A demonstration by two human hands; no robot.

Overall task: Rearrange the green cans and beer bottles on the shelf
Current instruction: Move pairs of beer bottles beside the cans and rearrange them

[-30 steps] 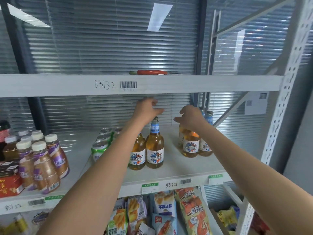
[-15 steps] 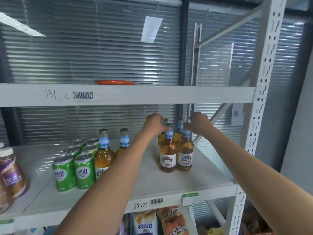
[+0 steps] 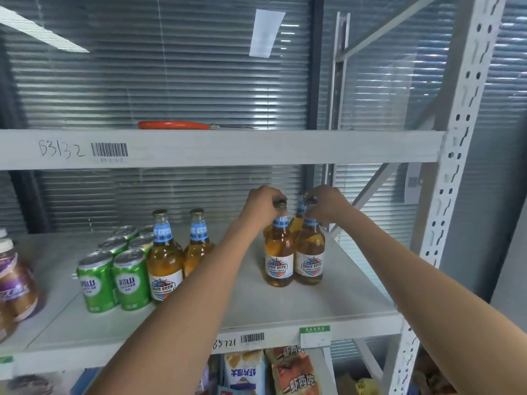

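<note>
Both hands have shifted over to the right-hand cluster of amber glass beer bottles with blue neck labels [image 3: 293,252], where a second ago they were split between the middle pair and this group. The left hand [image 3: 263,202] is now curled over the cap of the near-left bottle, fingers closed on its neck; the right hand [image 3: 326,202] pinches the cap of the bottle just beside it. Two more amber bottles [image 3: 179,258] stand apart on the grey metal shelf [image 3: 285,306], touching the block of green drink cans [image 3: 114,277] further left. I'd say the right cluster is about to be shifted or squared up.
</note>
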